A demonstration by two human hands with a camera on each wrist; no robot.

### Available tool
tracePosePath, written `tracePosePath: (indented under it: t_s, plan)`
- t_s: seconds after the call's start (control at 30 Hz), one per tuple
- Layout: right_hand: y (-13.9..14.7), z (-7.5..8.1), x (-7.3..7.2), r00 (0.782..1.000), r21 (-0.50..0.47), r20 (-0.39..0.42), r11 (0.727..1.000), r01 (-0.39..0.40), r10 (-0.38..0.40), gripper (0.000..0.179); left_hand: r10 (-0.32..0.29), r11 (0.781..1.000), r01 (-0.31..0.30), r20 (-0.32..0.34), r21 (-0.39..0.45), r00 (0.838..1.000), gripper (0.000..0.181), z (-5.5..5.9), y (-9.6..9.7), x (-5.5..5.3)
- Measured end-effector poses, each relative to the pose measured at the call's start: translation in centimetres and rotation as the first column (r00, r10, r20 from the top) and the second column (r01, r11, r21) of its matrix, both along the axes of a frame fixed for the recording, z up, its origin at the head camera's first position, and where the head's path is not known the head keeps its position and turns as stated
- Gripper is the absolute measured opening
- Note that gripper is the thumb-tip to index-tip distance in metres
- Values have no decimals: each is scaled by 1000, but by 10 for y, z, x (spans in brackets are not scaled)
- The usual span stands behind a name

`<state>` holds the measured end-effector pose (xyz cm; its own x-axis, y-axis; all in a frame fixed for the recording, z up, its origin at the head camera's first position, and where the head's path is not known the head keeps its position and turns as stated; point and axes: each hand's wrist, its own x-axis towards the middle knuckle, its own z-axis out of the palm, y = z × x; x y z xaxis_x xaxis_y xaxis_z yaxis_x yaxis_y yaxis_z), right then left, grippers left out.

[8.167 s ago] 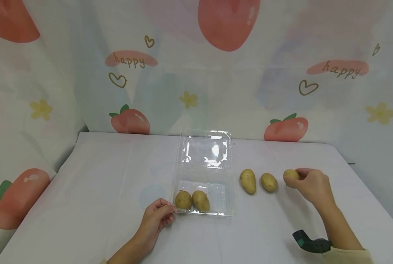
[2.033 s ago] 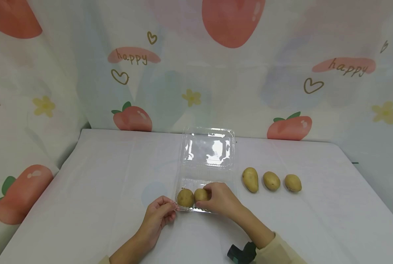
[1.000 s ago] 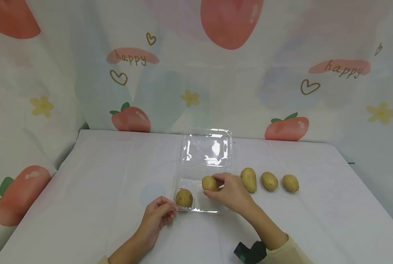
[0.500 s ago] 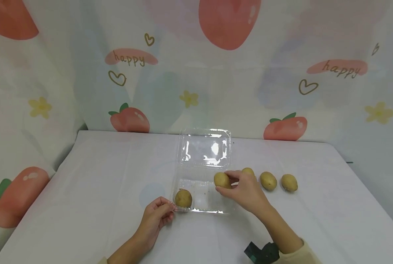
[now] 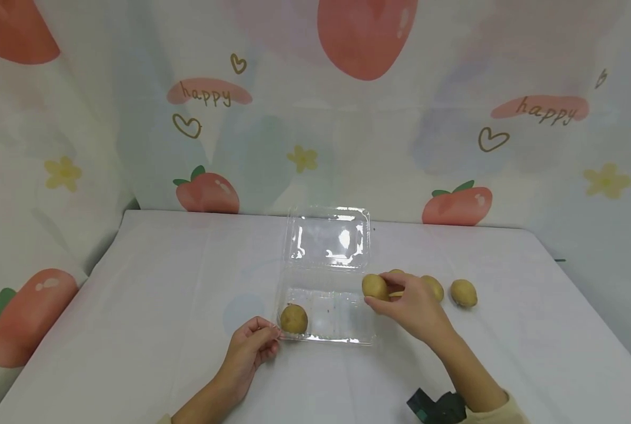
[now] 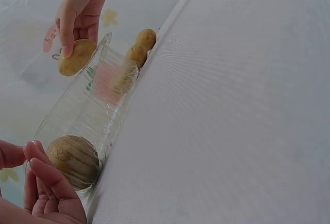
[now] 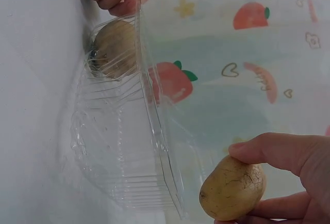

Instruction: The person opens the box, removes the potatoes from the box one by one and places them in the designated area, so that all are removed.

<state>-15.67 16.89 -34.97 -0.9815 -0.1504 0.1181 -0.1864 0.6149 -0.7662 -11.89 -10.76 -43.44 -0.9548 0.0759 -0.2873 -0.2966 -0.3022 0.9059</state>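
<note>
Between thumb and fingers, my right hand (image 5: 413,306) holds a potato (image 5: 375,287) just above the right rim of a clear plastic clamshell box (image 5: 342,318). In the right wrist view the same potato (image 7: 233,188) is pinched beyond the box's edge. My left hand (image 5: 252,350) pinches the box's front left corner. Inside that corner lies another potato (image 5: 294,318), seen through the ribbed wall in the left wrist view. The box's lid (image 5: 328,238) lies folded back, away from me.
On the white tabletop (image 5: 188,294) right of the box, potatoes lie in a row. The rightmost potato (image 5: 464,293) shows fully, while the others are partly behind my right hand. A patterned cloth (image 5: 347,135) hangs behind the table.
My right hand has lifted one of two potatoes out of the box and carried it right, to over the box's right rim. The left hand has stayed at the corner.
</note>
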Motion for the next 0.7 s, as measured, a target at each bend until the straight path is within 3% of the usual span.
tracePosePath:
  t_s: [0.17,0.47,0.7]
  plan:
    - [7,-1,1,998,24,-68,1000,13,-11,37,-6,1000,6,-7,-5,1000,5,1,0,0]
    - [20,0,7,996,71,-14,993,91,-90,56,-24,1000,24,-20,-8,1000,6,2,0,1]
    - [26,-4,11,994,83,-23,990,112,-111,56,-2,1000,2,-3,2,1000,6,3,0,1]
